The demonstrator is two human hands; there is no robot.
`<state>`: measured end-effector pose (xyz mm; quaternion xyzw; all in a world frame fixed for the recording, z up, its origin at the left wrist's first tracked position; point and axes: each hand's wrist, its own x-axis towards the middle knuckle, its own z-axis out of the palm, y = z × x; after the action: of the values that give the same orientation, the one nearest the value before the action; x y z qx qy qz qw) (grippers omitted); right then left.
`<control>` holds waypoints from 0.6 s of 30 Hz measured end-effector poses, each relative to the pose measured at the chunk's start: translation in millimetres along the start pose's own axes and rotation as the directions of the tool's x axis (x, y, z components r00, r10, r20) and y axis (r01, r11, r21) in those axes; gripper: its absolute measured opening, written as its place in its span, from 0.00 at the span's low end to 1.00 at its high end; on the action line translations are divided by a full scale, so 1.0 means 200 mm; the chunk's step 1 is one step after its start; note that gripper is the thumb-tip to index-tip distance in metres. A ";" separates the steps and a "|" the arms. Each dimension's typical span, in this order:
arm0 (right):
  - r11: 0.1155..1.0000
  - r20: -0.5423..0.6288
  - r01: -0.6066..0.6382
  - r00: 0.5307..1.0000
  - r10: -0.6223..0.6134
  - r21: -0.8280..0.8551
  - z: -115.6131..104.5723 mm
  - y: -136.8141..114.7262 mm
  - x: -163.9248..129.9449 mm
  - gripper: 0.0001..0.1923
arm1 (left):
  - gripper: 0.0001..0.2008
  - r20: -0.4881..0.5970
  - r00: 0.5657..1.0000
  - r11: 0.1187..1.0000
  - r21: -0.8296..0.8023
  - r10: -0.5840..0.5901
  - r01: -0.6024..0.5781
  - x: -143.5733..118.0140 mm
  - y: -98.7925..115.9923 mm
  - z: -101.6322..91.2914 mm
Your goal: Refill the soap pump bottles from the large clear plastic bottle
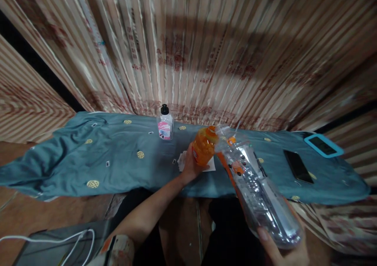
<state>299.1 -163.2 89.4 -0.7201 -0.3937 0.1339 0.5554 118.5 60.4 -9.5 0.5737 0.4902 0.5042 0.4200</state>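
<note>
Fingers of the left hand (191, 168) wrap the leaning orange bottle (204, 147) above the worktop (118, 175); those of the right hand (281, 255) clamp the clear bottle (265, 197) near its base, neck tilted toward the orange one. Both look light, slick, squeezable, best held mid-body. The left forearm slants forward.

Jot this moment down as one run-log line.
left hand: gripping orange bottle | right hand: holding clear bottle near base | bottles: top ends close, contact unclear | on cloth: black-capped bottle
</note>
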 end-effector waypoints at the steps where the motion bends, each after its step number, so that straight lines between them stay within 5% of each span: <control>1: 0.994 0.036 -0.070 0.997 0.067 0.083 0.01 0.02 0.00 0.52 | 0.61 0.017 1.000 1.000 -0.005 -0.009 0.009 0.00 0.00 0.00; 6: 0.773 0.274 -0.453 0.890 0.364 0.444 0.08 0.00 0.00 0.46 | 0.64 -0.017 0.996 0.996 0.010 -0.085 0.085 0.00 0.04 -0.01; 10: 0.574 0.256 -0.597 0.784 0.566 0.561 0.12 -0.04 0.03 0.49 | 0.66 0.004 0.994 0.994 0.031 -0.108 0.107 -0.01 0.06 0.00; 18: 0.326 0.419 -0.695 0.673 0.610 0.641 0.10 -0.11 0.04 0.44 | 0.76 -0.014 0.989 0.989 -0.018 -0.147 0.146 0.01 0.04 0.00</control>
<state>283.2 -141.2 103.9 -0.5033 -0.0030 0.5333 0.6799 119.1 60.0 -0.6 0.5289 0.5300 0.4803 0.4569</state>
